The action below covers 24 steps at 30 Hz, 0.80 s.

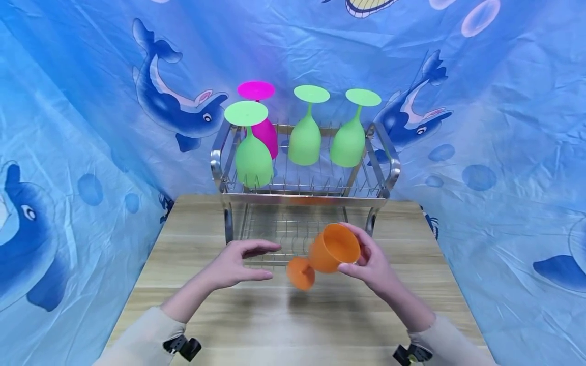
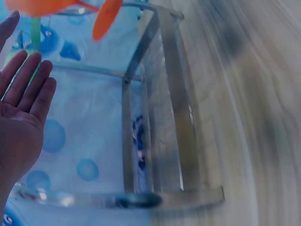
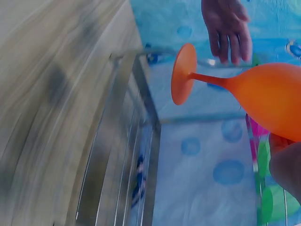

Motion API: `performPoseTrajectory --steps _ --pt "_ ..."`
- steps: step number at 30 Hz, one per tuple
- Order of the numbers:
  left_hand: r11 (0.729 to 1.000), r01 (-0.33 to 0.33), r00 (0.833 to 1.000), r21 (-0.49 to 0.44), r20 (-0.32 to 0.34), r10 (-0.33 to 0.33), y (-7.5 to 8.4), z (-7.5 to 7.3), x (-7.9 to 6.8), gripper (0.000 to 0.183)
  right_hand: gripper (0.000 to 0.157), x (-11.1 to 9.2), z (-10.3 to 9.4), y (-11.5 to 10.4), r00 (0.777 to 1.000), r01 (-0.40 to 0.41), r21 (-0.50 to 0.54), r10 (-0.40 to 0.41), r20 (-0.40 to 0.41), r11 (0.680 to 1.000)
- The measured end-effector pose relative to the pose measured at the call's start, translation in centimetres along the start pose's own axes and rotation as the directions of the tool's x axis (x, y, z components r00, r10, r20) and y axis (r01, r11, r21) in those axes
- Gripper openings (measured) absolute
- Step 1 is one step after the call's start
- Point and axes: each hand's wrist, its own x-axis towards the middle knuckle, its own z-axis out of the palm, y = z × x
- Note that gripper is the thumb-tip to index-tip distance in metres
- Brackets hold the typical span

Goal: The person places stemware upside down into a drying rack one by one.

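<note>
An orange goblet (image 1: 324, 254) is tilted in front of the rack, its mouth toward the upper right and its round foot toward the lower left. My right hand (image 1: 370, 259) grips it by the bowl near the rim; the right wrist view shows thumb and fingers on the orange bowl (image 3: 273, 96). To the left, my left hand (image 1: 240, 264) faces the goblet's foot with thumb and fingers spread apart, holding nothing. In the left wrist view the left palm (image 2: 21, 113) shows with its fingers extended, below the orange goblet.
A two-tier metal dish rack (image 1: 302, 198) stands at the back of the wooden table (image 1: 284, 325). Upside down on its top tier are a magenta goblet (image 1: 266, 134) and three green goblets (image 1: 304, 140). Blue dolphin-print sheeting (image 1: 494, 127) surrounds the table.
</note>
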Motion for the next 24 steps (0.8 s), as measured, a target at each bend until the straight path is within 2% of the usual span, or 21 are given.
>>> performPoseTrajectory --steps 3,6,16,24 --pt "1.0 -0.013 1.0 -0.003 -0.005 0.013 0.6 0.5 0.8 0.054 0.077 1.0 1.3 0.1 1.0 0.008 0.079 -0.008 0.003 0.997" --pt "1.0 0.0 1.0 0.007 -0.003 0.0 1.0 0.9 1.3 0.053 0.079 1.8 2.4 0.1 1.0 0.02 0.11 -0.02 -0.001 0.994" --pt "1.0 0.014 0.998 0.022 -0.067 -0.013 1.3 0.8 2.2 0.045 0.081 3.3 4.1 -0.3 0.998 0.062 0.144 -0.062 -0.01 0.988" --pt "0.998 0.033 0.996 0.049 -0.083 -0.029 1.3 0.5 2.2 0.034 0.081 3.8 4.9 -0.8 0.996 0.084 0.128 -0.083 -0.014 0.988"
